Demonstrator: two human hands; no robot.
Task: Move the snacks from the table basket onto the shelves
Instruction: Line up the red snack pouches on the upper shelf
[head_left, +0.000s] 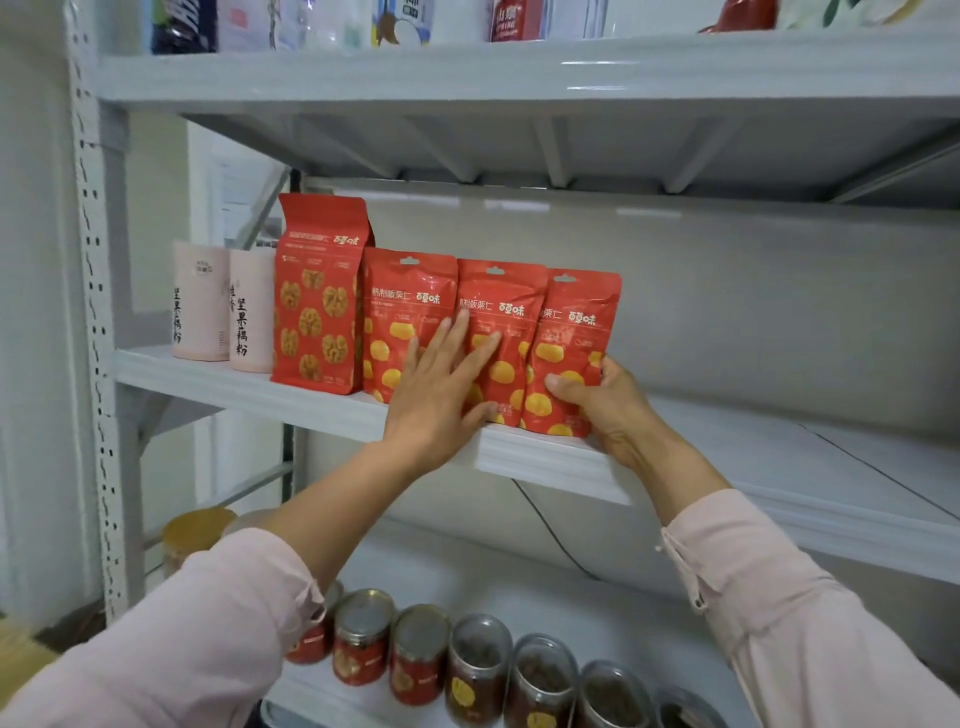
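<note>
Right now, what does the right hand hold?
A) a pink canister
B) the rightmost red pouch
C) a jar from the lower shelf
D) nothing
B: the right hand has thumb and fingers curled round the rightmost red pouch.

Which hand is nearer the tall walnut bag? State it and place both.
Left. The left hand presses flat on the chestnut pouches just right of the walnut bag; the right hand grips the rightmost pouch, farther right.
</note>
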